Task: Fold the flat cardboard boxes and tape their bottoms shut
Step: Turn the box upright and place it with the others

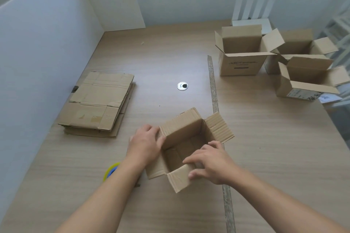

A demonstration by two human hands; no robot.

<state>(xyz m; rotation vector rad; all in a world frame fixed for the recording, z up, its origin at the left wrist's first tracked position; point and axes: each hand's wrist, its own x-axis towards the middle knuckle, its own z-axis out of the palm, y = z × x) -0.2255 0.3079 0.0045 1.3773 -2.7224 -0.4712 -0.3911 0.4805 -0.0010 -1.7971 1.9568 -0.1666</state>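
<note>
While the half-formed box point(186, 130) stood mouth-up on the counter point(170, 58), the head view showed the left hand point(146, 143) curled round its left wall, the grip closed on the cardboard, seemingly to hold it square. The right hand point(210, 164) pinched the box's near flap, probably to bend it outward. Left of the box lay the flat stack point(98, 102), within reach. A tape roll point(110, 171) sat just beside the box, and the erected boxes point(242, 51) stood well beyond it, to the right.

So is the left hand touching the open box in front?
Touching. The head view shows the left hand gripping the left wall of the open box, with its fingers curled over the top edge and no gap between them.
</note>
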